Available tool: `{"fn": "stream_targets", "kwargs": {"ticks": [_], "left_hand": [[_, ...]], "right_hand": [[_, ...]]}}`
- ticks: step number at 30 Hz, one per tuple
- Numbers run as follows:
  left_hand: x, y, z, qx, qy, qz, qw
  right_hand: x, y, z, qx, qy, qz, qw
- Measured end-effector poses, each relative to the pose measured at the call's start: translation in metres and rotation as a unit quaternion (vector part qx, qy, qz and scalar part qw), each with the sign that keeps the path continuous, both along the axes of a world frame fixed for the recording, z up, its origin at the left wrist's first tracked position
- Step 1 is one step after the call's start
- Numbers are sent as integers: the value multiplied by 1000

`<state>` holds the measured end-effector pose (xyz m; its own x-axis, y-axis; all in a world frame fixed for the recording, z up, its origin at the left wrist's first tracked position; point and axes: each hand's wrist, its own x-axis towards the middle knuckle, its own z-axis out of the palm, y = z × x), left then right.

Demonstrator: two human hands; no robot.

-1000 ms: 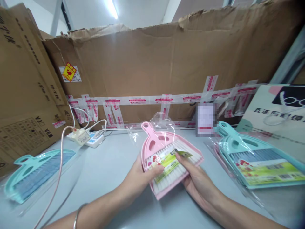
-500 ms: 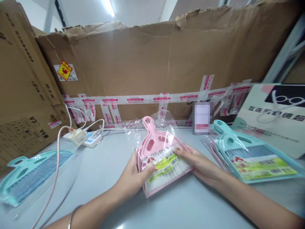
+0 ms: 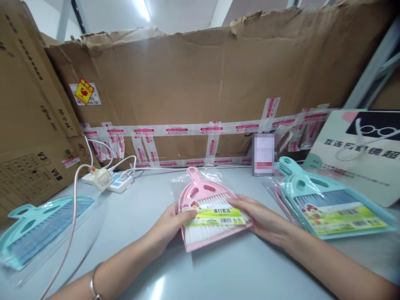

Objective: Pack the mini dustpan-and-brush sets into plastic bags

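as the left hand [image 3: 171, 221] pins the left edge of a pink dustpan set [image 3: 203, 189], the right hand [image 3: 262, 217] has the right edge — and both grips are closed firmly on it, thumbs on top, the other fingers largely hidden beneath. the set is mid-scene, handle pointing far, broad lip towards the near side, tilted up to face us; whether its underside touches the surface [image 3: 187, 277], i can't tell. white bristles [image 3: 203, 237] lie across the pan, a green and yellow label [image 3: 221, 216] runs over them, and a clear bag [image 3: 177, 183] puffs out around the handle.

over on the right, well apart from the left hand and nearer the right, there's a stack of turquoise dustpan sets [image 3: 334, 202], a label on the top one, a pink edge peeking out underneath. away to the left, a single turquoise dustpan set [image 3: 46, 229] lies bagged, a pale cable [image 3: 75, 204] crossing in front of it. far left, a white power strip [image 3: 121, 184] carries a plug — and right across the far side stands a big cardboard box [image 3: 175, 87], banded with printed tape [image 3: 178, 130].
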<state>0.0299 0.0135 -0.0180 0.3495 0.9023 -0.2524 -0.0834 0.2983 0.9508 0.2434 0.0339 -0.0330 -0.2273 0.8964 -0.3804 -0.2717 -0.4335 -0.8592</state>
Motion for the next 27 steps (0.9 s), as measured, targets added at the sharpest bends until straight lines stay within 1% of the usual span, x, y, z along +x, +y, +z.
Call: {"fn": "stream_targets", "kwargs": {"ticks": [3,6,8,11,13,14,16,20,23,25,27], "left_hand": [[4,-3,2,6,-16,-3,1000],[5,-2,3,-18,-3,33,999],[3,0,3,-51,22,63,996],[0,4,3,-67,40,95,992],[-2,5,2,-65,46,94,992],[-2,5,2,-66,51,85,993],[-3,4,2,-63,47,56,995],[-5,2,8,-44,-44,3,998],[-7,1,15,-37,-85,-19,996],[-8,3,16,-31,-91,-20,995],[-9,6,14,-25,-78,2,997]], "right_hand": [[-2,2,-3,30,-13,-28,999],[-2,0,-3,33,-12,-41,999],[0,-2,2,28,16,-18,999],[5,-7,11,50,82,58,994],[7,-9,15,65,98,94,989],[8,-9,16,63,91,94,989],[8,-7,14,48,66,62,995],[6,-1,5,26,31,-23,999],[5,1,0,19,-4,-57,998],[4,0,-3,36,-30,-66,997],[3,-1,-5,65,-46,-69,994]]}}
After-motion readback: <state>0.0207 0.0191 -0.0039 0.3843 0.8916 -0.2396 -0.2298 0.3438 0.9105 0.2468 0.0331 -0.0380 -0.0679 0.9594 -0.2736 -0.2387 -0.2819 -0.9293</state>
